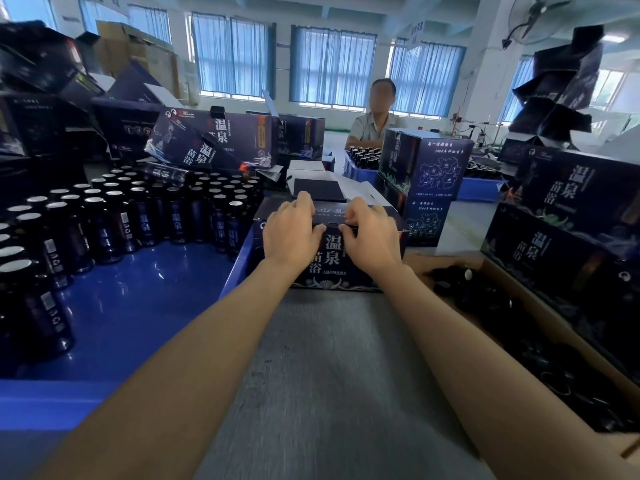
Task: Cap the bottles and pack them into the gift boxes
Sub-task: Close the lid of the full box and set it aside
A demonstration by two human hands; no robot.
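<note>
Pinching gift box (330,268) lid edge with left grip (292,230) and right grip (372,233), fingers curled. Likely glass-heavy, thin card: take by base, not flap.

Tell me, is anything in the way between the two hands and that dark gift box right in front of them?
Nothing visible. The left hand and right hand sit directly on the gift box, with fingers curled over its top edge and thumbs at the front.

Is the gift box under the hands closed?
Lid down: on the gift box the top flap lies flat, left hand and right hand gripping its front edge. Tab tucked in: cannot tell.
</note>
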